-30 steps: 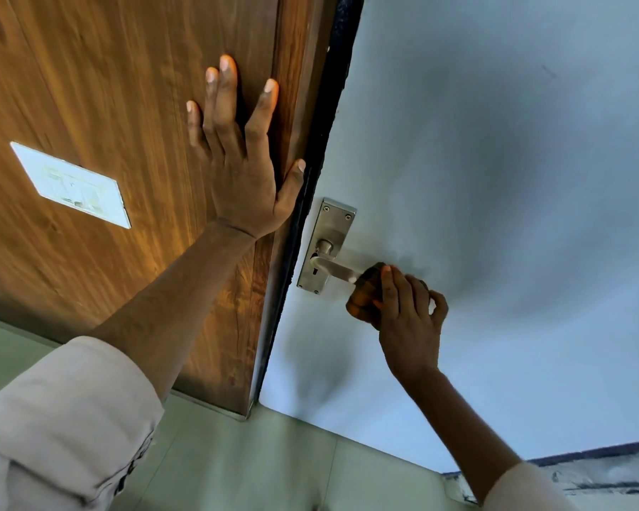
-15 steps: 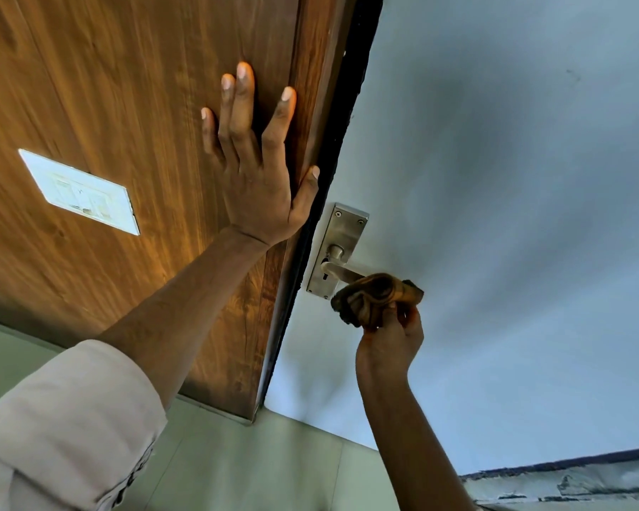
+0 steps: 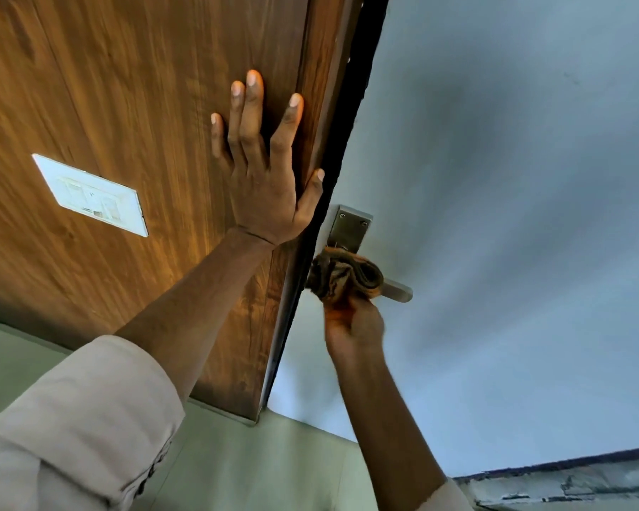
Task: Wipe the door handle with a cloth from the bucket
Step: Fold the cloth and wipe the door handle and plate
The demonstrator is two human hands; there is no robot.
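A metal lever door handle (image 3: 397, 290) sticks out from its steel backplate (image 3: 349, 227) on the pale grey door. A bunched brown-orange cloth (image 3: 342, 275) is wrapped over the inner part of the lever, close to the backplate; only the lever's outer end shows. My right hand (image 3: 353, 328) grips the cloth from below. My left hand (image 3: 264, 171) lies flat with fingers spread on the brown wooden panel (image 3: 126, 86), its thumb at the panel's dark edge. The bucket is out of sight.
A white switch plate (image 3: 91, 195) sits on the wooden panel to the left. Pale green floor (image 3: 273, 466) lies below. A rough grey ledge (image 3: 569, 481) runs along the lower right.
The cloth and my right hand slid along the lever from its outer end toward the backplate, uncovering the lever's tip. My left hand stayed pressed on the wood.
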